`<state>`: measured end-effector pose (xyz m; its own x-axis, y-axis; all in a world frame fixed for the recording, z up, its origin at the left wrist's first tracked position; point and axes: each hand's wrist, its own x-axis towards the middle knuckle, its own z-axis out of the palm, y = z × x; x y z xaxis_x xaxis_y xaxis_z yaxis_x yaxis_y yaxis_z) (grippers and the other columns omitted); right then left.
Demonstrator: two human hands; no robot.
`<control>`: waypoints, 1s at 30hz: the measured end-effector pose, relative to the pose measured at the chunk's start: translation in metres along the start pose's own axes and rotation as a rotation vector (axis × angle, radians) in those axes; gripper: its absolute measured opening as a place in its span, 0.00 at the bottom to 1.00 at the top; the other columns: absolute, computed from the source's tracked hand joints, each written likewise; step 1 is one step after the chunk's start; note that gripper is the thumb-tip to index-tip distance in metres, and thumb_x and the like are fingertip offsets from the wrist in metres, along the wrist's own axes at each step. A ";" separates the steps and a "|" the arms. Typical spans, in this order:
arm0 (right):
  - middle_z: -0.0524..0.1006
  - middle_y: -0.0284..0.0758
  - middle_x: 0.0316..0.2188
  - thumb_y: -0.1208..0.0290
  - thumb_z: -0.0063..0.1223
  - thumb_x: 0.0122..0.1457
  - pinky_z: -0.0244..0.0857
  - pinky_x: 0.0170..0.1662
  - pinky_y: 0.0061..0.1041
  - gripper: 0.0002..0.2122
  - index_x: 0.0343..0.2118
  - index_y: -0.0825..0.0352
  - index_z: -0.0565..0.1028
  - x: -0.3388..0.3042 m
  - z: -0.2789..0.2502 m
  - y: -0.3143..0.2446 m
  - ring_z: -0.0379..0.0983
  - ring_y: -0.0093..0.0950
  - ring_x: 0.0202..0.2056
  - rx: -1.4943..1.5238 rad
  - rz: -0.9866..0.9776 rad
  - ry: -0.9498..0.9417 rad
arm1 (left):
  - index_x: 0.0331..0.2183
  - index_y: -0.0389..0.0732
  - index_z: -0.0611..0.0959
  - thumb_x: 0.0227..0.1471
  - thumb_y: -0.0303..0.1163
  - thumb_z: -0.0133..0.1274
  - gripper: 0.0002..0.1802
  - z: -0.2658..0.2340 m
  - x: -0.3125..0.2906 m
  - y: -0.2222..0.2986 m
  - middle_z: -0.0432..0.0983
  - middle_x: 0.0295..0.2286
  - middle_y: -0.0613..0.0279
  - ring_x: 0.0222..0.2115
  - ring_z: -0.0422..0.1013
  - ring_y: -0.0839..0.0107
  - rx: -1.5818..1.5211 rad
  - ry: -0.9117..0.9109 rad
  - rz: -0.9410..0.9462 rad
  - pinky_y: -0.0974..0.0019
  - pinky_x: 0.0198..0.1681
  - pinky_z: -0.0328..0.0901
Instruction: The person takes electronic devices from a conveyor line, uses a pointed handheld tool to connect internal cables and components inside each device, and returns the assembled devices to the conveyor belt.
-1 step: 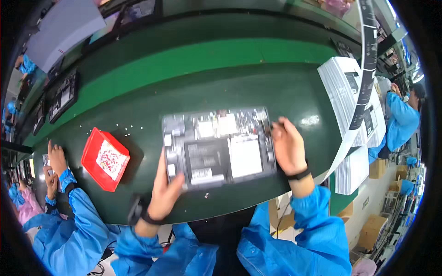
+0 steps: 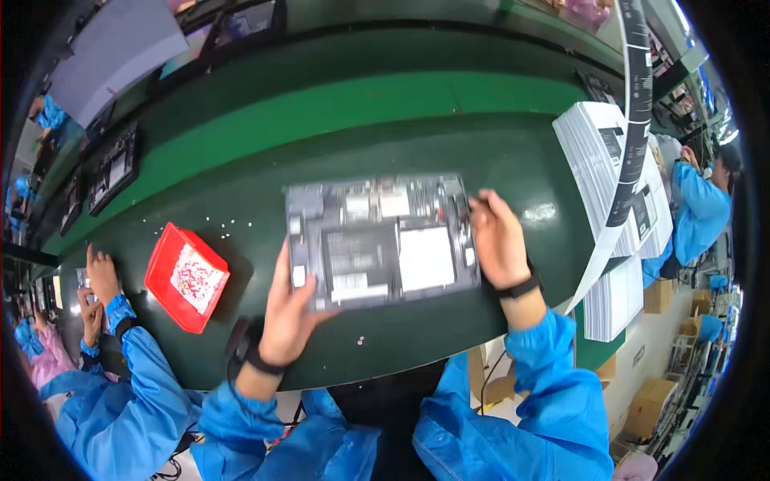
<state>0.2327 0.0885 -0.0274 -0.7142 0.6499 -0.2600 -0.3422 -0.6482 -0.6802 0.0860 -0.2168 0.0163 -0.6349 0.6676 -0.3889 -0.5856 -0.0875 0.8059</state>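
Observation:
Between my hands is an opened tablet, slightly blurred, its inner side facing up. A dark battery, a white rectangular panel and a circuit board along its far edge show. My left hand grips its near left corner, with the thumb on top and the fingers along the left edge. My right hand is at the right edge, its curled fingertips against the far right part. What lies under the tablet is hidden.
A red tray of small red and white pieces stands left, with white bits scattered beyond it. Stacked white sheets stand right, near a hanging printed strip. Another person's hand works at far left. More opened devices lie beyond.
The tablet has shifted slightly away from me. My left hand has moved with it, its thumb angled differently at the corner. My right hand has risen a little along the right edge.

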 end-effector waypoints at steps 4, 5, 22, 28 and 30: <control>0.79 0.35 0.38 0.64 0.59 0.66 0.70 0.48 0.26 0.10 0.42 0.65 0.77 0.072 0.012 -0.016 0.74 0.23 0.37 -0.011 -0.217 0.025 | 0.69 0.49 0.56 0.70 0.36 0.43 0.31 0.018 0.082 0.019 0.65 0.62 0.51 0.60 0.66 0.50 -0.109 -0.105 0.196 0.39 0.58 0.69; 0.79 0.36 0.36 0.64 0.58 0.66 0.73 0.51 0.32 0.10 0.42 0.67 0.76 0.078 0.017 -0.015 0.75 0.23 0.37 0.046 -0.262 0.050 | 0.69 0.49 0.56 0.70 0.36 0.44 0.31 0.016 0.104 0.021 0.66 0.61 0.52 0.59 0.67 0.49 -0.157 -0.125 0.242 0.38 0.57 0.70; 0.79 0.31 0.28 0.67 0.60 0.65 0.70 0.30 0.23 0.07 0.35 0.67 0.79 0.087 0.017 -0.015 0.73 0.19 0.25 -0.317 -0.480 0.046 | 0.61 0.29 0.70 0.71 0.37 0.43 0.26 -0.024 0.007 -0.016 0.66 0.62 0.44 0.65 0.62 0.52 0.299 -0.066 0.328 0.53 0.70 0.53; 0.78 0.30 0.26 0.66 0.61 0.64 0.68 0.28 0.21 0.09 0.33 0.67 0.80 0.081 0.023 0.000 0.72 0.18 0.24 -0.417 -0.498 0.015 | 0.33 0.33 0.84 0.58 0.27 0.58 0.06 -0.027 -0.090 -0.045 0.83 0.32 0.52 0.27 0.79 0.61 0.883 -0.491 0.450 0.63 0.34 0.73; 0.78 0.30 0.25 0.66 0.62 0.64 0.68 0.28 0.20 0.09 0.32 0.68 0.80 0.078 0.027 -0.005 0.72 0.18 0.23 -0.420 -0.501 0.023 | 0.33 0.35 0.86 0.52 0.25 0.64 0.05 -0.018 -0.111 -0.057 0.83 0.32 0.55 0.31 0.80 0.60 1.095 -0.531 0.320 0.62 0.37 0.74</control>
<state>0.1624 0.1318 -0.0262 -0.5155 0.8442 0.1469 -0.3593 -0.0573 -0.9314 0.1804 -0.2988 0.0058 -0.2409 0.9667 -0.0859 0.4430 0.1883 0.8765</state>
